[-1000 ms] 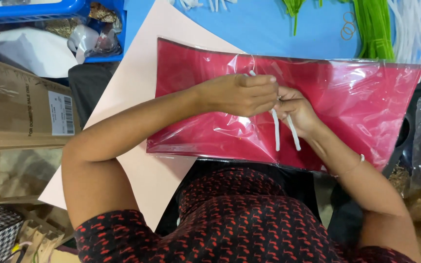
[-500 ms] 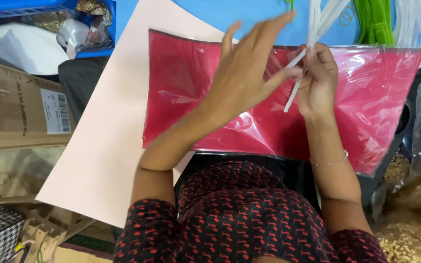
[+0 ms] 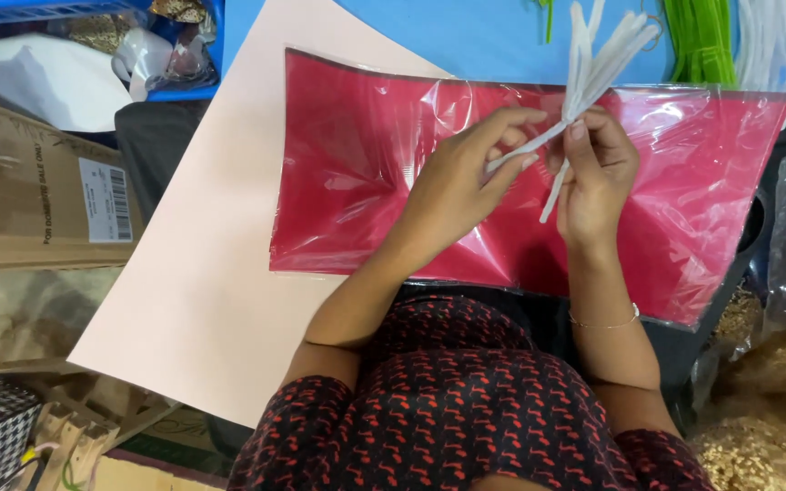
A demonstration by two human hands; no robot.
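Note:
My right hand (image 3: 596, 175) grips a bundle of white pipe cleaners (image 3: 593, 64) near its lower end, the stems fanning upward. My left hand (image 3: 462, 182) pinches one white stem that sticks out sideways from the bundle, between thumb and fingers. Both hands hover over a pack of red paper in clear plastic wrap (image 3: 357, 173), which lies across my lap on a large pale pink sheet (image 3: 202, 273). A thin bracelet sits on my right wrist.
A blue table surface (image 3: 493, 36) lies beyond the red pack, with green pipe cleaners (image 3: 698, 41) and more white ones (image 3: 770, 45) on it. A blue bin (image 3: 93, 45) with bags stands at top left, a cardboard box (image 3: 29, 191) at left.
The hands rose from the red pack with the white stems. My left hand, spread wide half a second ago, now pinches a single stem by the bundle.

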